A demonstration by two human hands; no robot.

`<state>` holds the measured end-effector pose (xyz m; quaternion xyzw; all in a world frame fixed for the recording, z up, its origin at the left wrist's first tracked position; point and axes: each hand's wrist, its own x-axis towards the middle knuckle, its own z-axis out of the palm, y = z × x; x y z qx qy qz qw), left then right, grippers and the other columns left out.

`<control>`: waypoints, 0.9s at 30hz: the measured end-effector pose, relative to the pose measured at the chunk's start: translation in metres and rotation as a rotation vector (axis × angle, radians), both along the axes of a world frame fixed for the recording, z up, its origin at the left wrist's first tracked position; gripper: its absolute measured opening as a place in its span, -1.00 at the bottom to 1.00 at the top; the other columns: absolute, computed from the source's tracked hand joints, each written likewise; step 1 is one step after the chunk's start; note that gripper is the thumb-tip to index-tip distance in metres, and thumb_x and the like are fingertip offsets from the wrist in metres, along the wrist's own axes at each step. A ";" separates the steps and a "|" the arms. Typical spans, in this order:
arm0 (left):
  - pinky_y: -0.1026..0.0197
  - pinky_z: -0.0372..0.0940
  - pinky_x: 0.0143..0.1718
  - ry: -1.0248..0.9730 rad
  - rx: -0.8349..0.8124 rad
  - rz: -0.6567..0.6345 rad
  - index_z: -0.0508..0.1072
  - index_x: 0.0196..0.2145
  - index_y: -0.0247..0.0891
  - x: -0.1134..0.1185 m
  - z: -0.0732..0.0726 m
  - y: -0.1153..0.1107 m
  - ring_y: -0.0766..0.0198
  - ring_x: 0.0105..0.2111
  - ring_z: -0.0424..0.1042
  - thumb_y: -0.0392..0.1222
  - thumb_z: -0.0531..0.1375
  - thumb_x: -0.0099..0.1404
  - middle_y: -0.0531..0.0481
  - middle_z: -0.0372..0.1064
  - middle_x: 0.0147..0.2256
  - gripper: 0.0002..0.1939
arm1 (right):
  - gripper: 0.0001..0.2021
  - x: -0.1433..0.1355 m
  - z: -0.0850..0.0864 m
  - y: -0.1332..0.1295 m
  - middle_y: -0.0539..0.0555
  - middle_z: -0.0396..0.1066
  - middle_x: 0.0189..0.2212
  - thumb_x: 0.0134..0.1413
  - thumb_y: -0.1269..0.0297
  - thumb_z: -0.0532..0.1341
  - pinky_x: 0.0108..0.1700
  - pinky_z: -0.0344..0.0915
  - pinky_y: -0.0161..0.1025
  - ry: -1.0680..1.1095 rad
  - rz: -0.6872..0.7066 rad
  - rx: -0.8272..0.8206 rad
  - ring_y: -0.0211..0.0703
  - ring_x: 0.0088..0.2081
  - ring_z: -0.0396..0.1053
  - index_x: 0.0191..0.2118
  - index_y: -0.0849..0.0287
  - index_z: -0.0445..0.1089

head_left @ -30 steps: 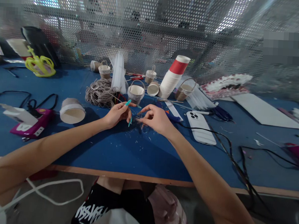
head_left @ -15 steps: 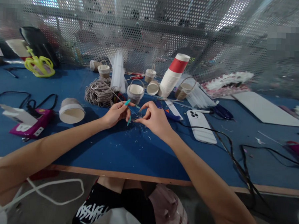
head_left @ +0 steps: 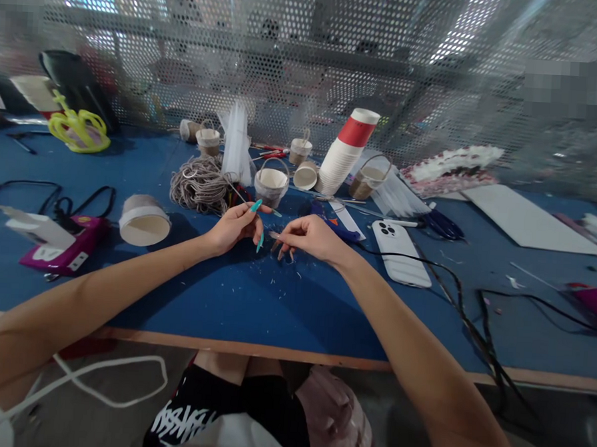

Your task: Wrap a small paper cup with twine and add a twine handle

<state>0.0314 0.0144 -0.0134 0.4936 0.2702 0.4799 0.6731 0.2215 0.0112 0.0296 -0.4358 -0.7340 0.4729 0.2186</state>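
Near the middle of the table my left hand point(head_left: 235, 228) is closed, with its fingers curled. Two narrow teal pieces point(head_left: 256, 206) stick out above and below its fingers, perhaps the handles of one small tool; its kind cannot be made out. Close by on the right, my right hand point(head_left: 310, 239) is closed in a pinch, its fingertips a little apart from the left hand. Whatever lies between those fingertips is too small to make out. Pale thin scraps lie on the blue tabletop point(head_left: 254, 314) below both hands. A small bucket with a looped handle point(head_left: 270, 184) stands just behind them.
Behind my hands are a bundle of grey-brown cord point(head_left: 199, 183), translucent sticks point(head_left: 236, 143), and a leaning stack of paper cups point(head_left: 342, 156). A white phone point(head_left: 401, 252) and black cables point(head_left: 462, 299) lie right. A cut cup point(head_left: 144, 221) and purple power strip point(head_left: 69, 251) lie left.
My right hand has lowered slightly and turned, with its fingers now pointing more downward and left. My left hand stays nearly in place with the teal pieces.
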 end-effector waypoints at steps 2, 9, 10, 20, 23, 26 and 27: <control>0.31 0.28 -0.57 0.010 -0.002 0.000 0.34 -0.15 -0.41 0.000 0.000 0.000 0.38 -0.68 0.33 -0.21 0.02 0.36 0.08 0.33 -0.63 -0.77 | -0.73 -0.001 0.000 -0.002 0.06 0.44 -0.65 -0.08 0.15 0.30 -0.54 0.24 -0.34 -0.063 -0.023 0.095 -0.34 -0.65 0.31 -0.60 0.23 0.38; 0.32 0.28 -0.58 0.022 -0.006 0.021 0.35 -0.15 -0.42 0.001 0.001 -0.001 0.39 -0.69 0.33 -0.21 0.01 0.37 0.10 0.32 -0.64 -0.77 | -0.82 -0.009 0.003 -0.015 0.07 0.44 -0.59 0.02 0.37 0.23 -0.43 0.18 -0.29 -0.373 -0.139 0.563 -0.26 -0.54 0.33 -0.56 0.22 0.40; 0.32 0.28 -0.58 0.022 -0.002 0.024 0.35 -0.16 -0.42 0.001 0.002 -0.001 0.39 -0.69 0.32 -0.21 0.01 0.37 0.10 0.32 -0.64 -0.77 | -0.83 -0.010 0.002 -0.016 0.08 0.45 -0.56 0.03 0.38 0.23 -0.42 0.17 -0.28 -0.417 -0.149 0.619 -0.24 -0.50 0.34 -0.55 0.23 0.40; 0.32 0.32 -0.51 0.034 -0.045 0.095 0.36 -0.25 -0.41 0.002 0.004 0.000 0.40 -0.65 0.37 -0.24 -0.05 0.39 0.08 0.33 -0.62 -0.75 | -0.81 -0.012 -0.001 -0.019 0.12 0.42 -0.53 0.13 0.37 0.17 -0.33 0.10 -0.23 -0.630 -0.149 0.913 -0.15 -0.38 0.32 -0.49 0.24 0.40; 0.32 0.33 -0.50 0.022 -0.052 0.101 0.35 -0.28 -0.40 0.002 0.003 0.000 0.40 -0.64 0.38 -0.28 -0.07 0.40 0.08 0.35 -0.62 -0.76 | -0.84 -0.012 0.000 -0.019 0.11 0.42 -0.51 0.09 0.36 0.20 -0.33 0.11 -0.23 -0.549 -0.161 0.849 -0.17 -0.39 0.32 -0.50 0.23 0.39; 0.32 0.33 -0.51 0.001 -0.056 0.083 0.34 -0.29 -0.40 0.001 0.003 0.000 0.39 -0.65 0.39 -0.33 -0.10 0.39 0.08 0.35 -0.63 -0.76 | -0.82 -0.011 0.002 -0.017 0.07 0.43 -0.54 0.07 0.26 0.21 -0.40 0.15 -0.27 -0.327 -0.138 0.586 -0.25 -0.49 0.32 -0.48 0.23 0.39; 0.31 0.33 -0.52 -0.006 -0.054 0.070 0.34 -0.29 -0.40 0.001 0.002 0.000 0.38 -0.66 0.38 -0.34 -0.10 0.39 0.07 0.35 -0.63 -0.75 | -0.78 -0.010 0.003 -0.016 0.06 0.43 -0.57 0.09 0.21 0.19 -0.43 0.16 -0.29 -0.253 -0.113 0.479 -0.28 -0.53 0.31 -0.47 0.23 0.40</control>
